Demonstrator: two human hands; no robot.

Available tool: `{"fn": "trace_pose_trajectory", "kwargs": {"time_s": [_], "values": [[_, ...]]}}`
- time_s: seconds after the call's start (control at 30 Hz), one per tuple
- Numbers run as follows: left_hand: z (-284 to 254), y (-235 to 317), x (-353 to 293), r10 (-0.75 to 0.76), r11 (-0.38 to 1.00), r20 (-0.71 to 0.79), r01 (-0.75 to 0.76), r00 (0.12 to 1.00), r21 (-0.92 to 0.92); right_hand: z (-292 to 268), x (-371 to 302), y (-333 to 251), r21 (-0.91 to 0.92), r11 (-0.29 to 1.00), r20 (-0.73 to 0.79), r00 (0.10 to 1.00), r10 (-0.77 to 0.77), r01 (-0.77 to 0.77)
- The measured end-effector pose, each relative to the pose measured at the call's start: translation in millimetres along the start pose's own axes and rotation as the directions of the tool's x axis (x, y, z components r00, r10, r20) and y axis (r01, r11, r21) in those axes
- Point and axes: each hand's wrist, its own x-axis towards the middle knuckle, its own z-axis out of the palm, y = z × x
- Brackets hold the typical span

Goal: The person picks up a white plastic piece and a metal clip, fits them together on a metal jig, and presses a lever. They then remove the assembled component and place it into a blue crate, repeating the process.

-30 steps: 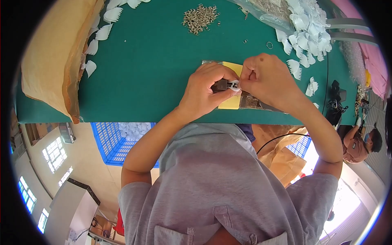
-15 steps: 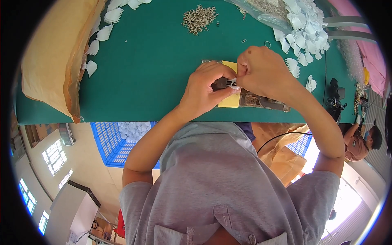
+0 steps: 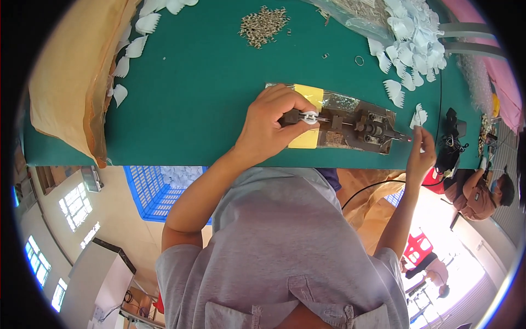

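My left hand [image 3: 274, 118] is closed in a pinch at the left end of a dark metal clamping jig [image 3: 372, 129]. Between its thumb and fingers sits a small white plastic piece [image 3: 310, 117] with a slot, against the jig's dark tip. Out to the right, past the jig's rod end, my right hand [image 3: 422, 153] has its fingers drawn together. Its fingertips meet the near end of a white toothed plastic piece [image 3: 419, 115] on the green table. The jig's base carries a yellow strip [image 3: 308, 96].
A pile of small metal clips [image 3: 264, 26] lies at the far middle. White toothed pieces [image 3: 411, 44] are heaped far right, beside a clear bag [image 3: 356, 19]. A brown paper sack [image 3: 71, 82] stands left. Black cables [image 3: 450, 140] lie right. Below the table edge is a blue basket [image 3: 148, 192].
My right hand has left the jig beside my left hand and moved right and nearer to a loose white piece, uncovering the jig. My left hand keeps its pinch in nearly the same place.
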Motion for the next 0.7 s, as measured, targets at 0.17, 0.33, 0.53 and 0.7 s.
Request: {"fn": "trace_pose_trajectory", "kwargs": {"time_s": [0.17, 0.33, 0.53, 0.7], "values": [[0.3, -1.3, 1.9, 0.012, 1.000, 0.005, -0.012, 1.000, 0.013, 2.6, -3.3, 15.8, -0.097, 0.970, 0.088, 0.973, -0.213, 0.221], [7.2, -3.0, 5.0, 0.026, 1.000, -0.077, -0.026, 0.997, -0.007, -21.6, 39.5, 26.6, 0.925, 0.339, 0.219, 0.970, -0.101, -0.174], [0.4, -0.8, -0.4, 0.025, 1.000, -0.028, -0.024, 0.999, 0.018, -6.0, 22.5, -85.1, 0.918, 0.386, 0.163, 0.972, -0.167, -0.088], [7.0, -2.0, 4.0, 0.049, 0.999, -0.068, -0.050, 0.996, -0.004, -7.7, 22.4, -85.5, 0.969, 0.203, 0.142, 0.990, 0.021, -0.143]]}}
